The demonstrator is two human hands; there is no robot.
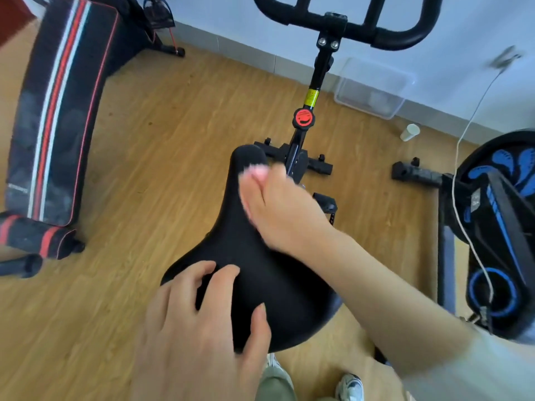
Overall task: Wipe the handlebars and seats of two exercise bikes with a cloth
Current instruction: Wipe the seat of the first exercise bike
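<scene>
A black bike seat (254, 273) fills the middle of the head view, its narrow nose pointing away from me. My right hand (282, 209) lies on the nose part and presses a pink cloth (254, 176) against it; only the cloth's edge shows past the fingers. My left hand (202, 322) rests on the wide rear of the seat, fingers spread and bent over its edge. The black handlebars (388, 33) of this bike stand at the top. A second bike (498, 227), black with blue markings, is at the right.
A black bench (58, 111) with red and white stripes stands on the left. A clear plastic box (373, 88) and a white cup (409, 132) sit by the wall. A white cable (463, 198) hangs across the second bike. The floor is wood.
</scene>
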